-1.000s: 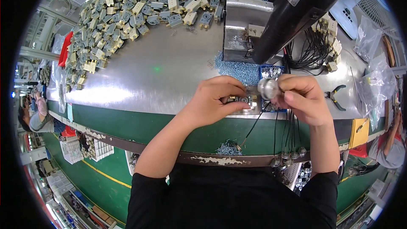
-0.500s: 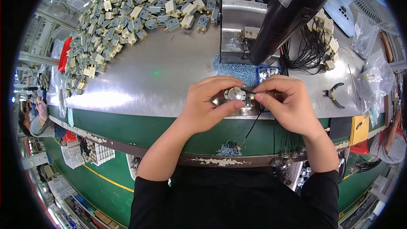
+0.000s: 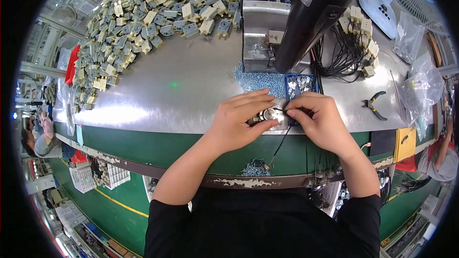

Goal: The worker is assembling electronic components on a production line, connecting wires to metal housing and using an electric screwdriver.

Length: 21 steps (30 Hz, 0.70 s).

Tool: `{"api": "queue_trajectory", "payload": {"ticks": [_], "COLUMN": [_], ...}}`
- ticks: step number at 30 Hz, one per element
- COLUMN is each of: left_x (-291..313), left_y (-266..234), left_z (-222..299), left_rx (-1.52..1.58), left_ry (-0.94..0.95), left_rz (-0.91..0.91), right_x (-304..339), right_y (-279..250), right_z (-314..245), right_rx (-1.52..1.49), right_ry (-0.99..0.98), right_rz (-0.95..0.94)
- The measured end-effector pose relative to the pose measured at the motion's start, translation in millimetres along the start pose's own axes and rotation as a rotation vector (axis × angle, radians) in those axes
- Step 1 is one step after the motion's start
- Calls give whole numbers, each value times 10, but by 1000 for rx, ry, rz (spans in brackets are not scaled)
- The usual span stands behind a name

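Note:
My left hand (image 3: 241, 118) is closed round a small round metal part (image 3: 270, 114), thumb on the near side and fingers on the far side. Pinched in my right hand (image 3: 316, 118) is a thin black wire (image 3: 281, 110), whose end meets the metal part. The wire runs down toward a small metal end (image 3: 267, 166) beside some screws on the green mat. Just beyond my hands lie a heap of bluish screws (image 3: 260, 80) and a blue tray (image 3: 313, 81) of small shiny metal pieces. My fingers hide part of the piece and the exact joint.
A big pile of grey and cream switch-like units (image 3: 158, 14) covers the far left. A black cylindrical tool (image 3: 306, 16) leans over a metal box (image 3: 263, 14). Pliers (image 3: 375, 105), black cables (image 3: 337, 57), plastic bags (image 3: 423, 83) and a fan (image 3: 413, 0) stand to the right.
The round metal part has turned and tilted in my left hand, and the left fingers now lie further over it. My right hand still pinches the wire beside it. The view has shifted slightly.

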<state>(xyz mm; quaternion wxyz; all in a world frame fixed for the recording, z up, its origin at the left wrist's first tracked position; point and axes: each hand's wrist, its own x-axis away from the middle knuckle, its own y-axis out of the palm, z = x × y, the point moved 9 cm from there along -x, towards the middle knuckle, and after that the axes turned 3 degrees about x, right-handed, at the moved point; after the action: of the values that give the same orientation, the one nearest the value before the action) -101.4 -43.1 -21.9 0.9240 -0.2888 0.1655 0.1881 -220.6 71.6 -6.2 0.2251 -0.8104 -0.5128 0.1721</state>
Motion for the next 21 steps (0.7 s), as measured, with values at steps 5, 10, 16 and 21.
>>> {"api": "queue_trajectory", "payload": {"ticks": [5, 10, 16, 21], "left_x": [4, -21, -17, -25], "left_y": [13, 25, 15, 25], "left_z": [-41, -131, -172, -177], "left_rx": [83, 187, 208, 250], "left_ry": [-38, -120, -134, -128], "left_rz": [-22, -56, -47, -76], "right_x": [11, 23, -153, -332], "right_y": [36, 58, 86, 88], "right_z": [-42, -89, -159, -153], "right_rx": [52, 115, 178, 260], "right_ry": [-30, -55, -156, -370], "right_rz": [-4, -4, -103, -234]}}
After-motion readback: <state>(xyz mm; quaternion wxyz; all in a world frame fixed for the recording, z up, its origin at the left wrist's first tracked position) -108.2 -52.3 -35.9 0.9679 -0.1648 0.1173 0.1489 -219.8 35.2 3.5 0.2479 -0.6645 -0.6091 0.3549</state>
